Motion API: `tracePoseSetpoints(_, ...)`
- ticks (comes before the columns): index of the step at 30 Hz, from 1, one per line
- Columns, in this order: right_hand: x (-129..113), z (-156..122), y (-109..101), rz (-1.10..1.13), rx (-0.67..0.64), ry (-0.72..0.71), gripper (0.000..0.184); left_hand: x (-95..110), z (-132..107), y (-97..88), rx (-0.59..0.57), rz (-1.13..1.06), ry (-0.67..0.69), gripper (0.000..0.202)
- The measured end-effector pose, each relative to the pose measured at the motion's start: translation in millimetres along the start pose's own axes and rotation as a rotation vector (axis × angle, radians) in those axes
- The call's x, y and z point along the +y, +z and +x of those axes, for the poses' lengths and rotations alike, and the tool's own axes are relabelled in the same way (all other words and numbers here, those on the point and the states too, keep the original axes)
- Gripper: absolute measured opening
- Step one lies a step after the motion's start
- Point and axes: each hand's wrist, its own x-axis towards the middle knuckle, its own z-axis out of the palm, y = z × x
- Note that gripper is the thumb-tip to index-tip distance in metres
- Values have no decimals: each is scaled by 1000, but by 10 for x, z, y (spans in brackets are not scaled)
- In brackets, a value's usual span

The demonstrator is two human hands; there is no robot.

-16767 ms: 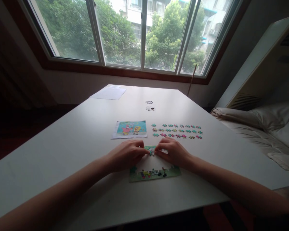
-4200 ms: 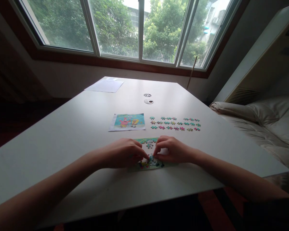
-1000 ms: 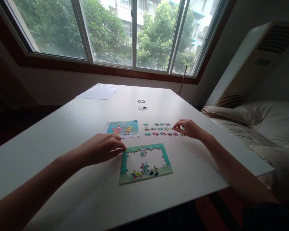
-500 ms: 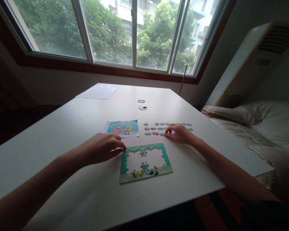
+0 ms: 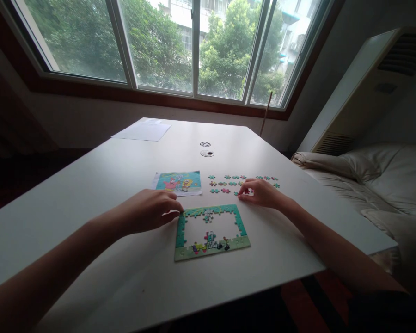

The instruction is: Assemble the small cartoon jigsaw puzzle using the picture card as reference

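Observation:
A jigsaw puzzle [image 5: 213, 252] lies on the white table, its border joined into a rectangle with a bare middle. A few inner pieces attach at its top and bottom edges. My left hand [image 5: 156, 208] rests at its upper left corner, fingertips on or beside the corner, thumb and forefinger apart, holding nothing. Beyond the puzzle's right side, my right hand [image 5: 261, 193] pinches a teal puzzle piece [image 5: 236, 194] at its fingertips. Rows of loose puzzle pieces [image 5: 225, 190] lie around that hand, which hides some of them. Behind my left hand is a cartoon picture sheet [image 5: 190, 180].
White paper [image 5: 142, 132] lies at the table's far left. Two round disc-like inserts [image 5: 207, 153] sit in the far middle. A leather sofa [image 5: 339, 180] stands along the right side, with a tall cabinet-like appliance [image 5: 360, 88] behind it. The table's near edge slants upward to the right.
The teal piece at my right fingertips has shifted slightly right, away from the pink piece beside it in the row. My left hand stays at the puzzle's corner. The view has shifted a little.

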Motion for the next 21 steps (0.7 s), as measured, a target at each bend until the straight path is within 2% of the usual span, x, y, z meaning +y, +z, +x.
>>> tracePoseSetpoints(6, 18, 4, -6, -6, 22, 5, 20, -1, -2, -1, -8, 14, 3, 23)
tracePoseSetpoints(11, 103, -8, -48, 25, 47, -5, 15, 0, 0, 7, -20, 38, 2, 23)
tracePoseSetpoints(21, 177, -54, -110, 54, -17, -29, 24, -14, 1, 20, -13, 22, -5, 22)
